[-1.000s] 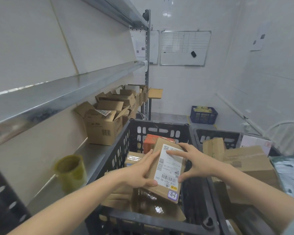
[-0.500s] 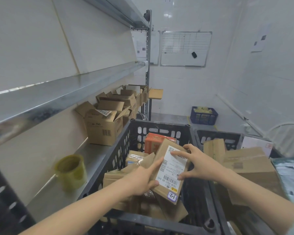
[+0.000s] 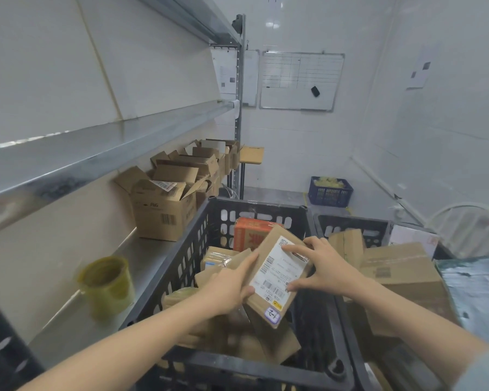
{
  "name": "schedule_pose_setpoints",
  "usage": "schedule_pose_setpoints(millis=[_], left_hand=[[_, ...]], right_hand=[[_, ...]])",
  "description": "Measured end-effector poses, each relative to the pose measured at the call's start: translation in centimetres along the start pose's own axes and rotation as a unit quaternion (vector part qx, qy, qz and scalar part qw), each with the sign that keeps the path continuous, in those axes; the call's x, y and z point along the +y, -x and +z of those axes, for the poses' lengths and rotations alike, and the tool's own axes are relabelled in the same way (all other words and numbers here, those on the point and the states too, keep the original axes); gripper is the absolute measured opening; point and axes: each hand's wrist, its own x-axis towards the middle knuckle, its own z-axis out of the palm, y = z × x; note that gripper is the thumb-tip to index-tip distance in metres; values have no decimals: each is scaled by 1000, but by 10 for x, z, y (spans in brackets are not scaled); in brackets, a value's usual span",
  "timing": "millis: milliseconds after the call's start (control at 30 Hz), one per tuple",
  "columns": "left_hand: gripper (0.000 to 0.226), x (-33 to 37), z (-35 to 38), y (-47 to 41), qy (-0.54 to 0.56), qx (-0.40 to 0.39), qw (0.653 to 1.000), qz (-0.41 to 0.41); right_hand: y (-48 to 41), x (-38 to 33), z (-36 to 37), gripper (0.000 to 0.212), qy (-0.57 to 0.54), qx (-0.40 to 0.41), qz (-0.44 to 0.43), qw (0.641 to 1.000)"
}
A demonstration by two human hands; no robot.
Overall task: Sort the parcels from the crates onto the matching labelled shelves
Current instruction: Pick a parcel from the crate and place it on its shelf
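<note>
Parcel shelves (image 3: 96,153): metal rack filling 8 to 11 o'clock; its lower deck carries a row of open cardboard boxes (image 3: 164,218) running back toward 11 o'clock
Black crate (image 3: 181,266): at 6 o'clock, against the lower deck's edge, holding loose cardboard parcels and an orange box (image 3: 251,235) upright by its far wall
Second crate (image 3: 350,221): beside the first at 4 o'clock, with a large taped carton (image 3: 401,277) piled above its rim
Whiteboard (image 3: 299,80): on the far wall, 12 to 1 o'clock
Blue basket (image 3: 329,191): on the floor beyond the crates, 3 o'clock
Held parcel (image 3: 277,275): flat brown box held tilted over the black crate's contents, just off mid-view toward 5 o'clock; white shipping label faces up, and a small sticker (image 3: 272,314) handwritten "1-2" sits at its near corner
Left hand (image 3: 229,289): grips the parcel's left edge, thumb on the label face
Right hand (image 3: 325,266): grips the right side, forefinger across the label's top, thumb at the lower edge
Yellow cylinder (image 3: 106,283): blurred, on the lower deck at 8 o'clock
</note>
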Motion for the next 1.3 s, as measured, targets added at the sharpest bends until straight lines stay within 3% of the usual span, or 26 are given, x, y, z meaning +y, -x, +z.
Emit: schedule_pose_setpoints(millis=[200, 367, 533, 900, 1300], left_hand=[[63, -13, -19, -15, 29, 77, 996, -21], [58, -15, -22, -21, 29, 74, 995, -62], [56, -12, -23, -28, 32, 71, 996, -44], [60, -22, -16, -43, 33, 37, 998, -45], [81, -14, -12, -34, -31, 84, 990, -106]], right_hand=[[-2, -10, -4, 80, -34, 7, 29, 999], [0, -12, -2, 62, -77, 0, 26, 997], [-2, 0, 4, 47, -122, 4, 24, 992], [-14, 3, -2, 73, -2, -103, -14, 995], [-14, 11, 5, 81, 7, -76, -43, 996]])
